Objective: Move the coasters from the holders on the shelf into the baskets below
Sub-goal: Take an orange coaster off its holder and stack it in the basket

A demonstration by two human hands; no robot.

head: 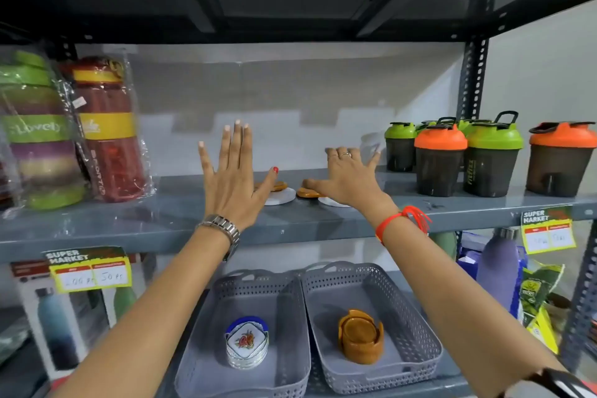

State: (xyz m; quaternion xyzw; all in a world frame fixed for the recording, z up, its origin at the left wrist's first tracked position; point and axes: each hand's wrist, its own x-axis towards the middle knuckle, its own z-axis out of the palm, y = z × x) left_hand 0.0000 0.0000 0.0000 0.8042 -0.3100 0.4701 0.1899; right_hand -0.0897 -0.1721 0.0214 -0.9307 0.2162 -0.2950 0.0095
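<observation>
My left hand [234, 171] is raised over the grey shelf [181, 213] with its fingers spread and nothing in it. Just past its thumb lie an orange-brown coaster [279, 185] and a white round coaster [281, 197]. My right hand [347, 179] rests palm-down with spread fingers, its thumb touching another orange-brown coaster [307, 193] that lies beside a white one [331, 202]. Below, the left grey basket [206, 362] holds a stack of floral white coasters [247, 342]. The right grey basket [420, 329] holds an orange-brown holder with coasters [360, 336].
Wrapped bottles [106, 129] stand at the shelf's left. Shaker bottles with green and orange lids [441, 158] crowd the right, close to my right hand. Price tags [89, 268] hang on the shelf edges. Boxed and loose bottles [497, 265] flank the baskets below.
</observation>
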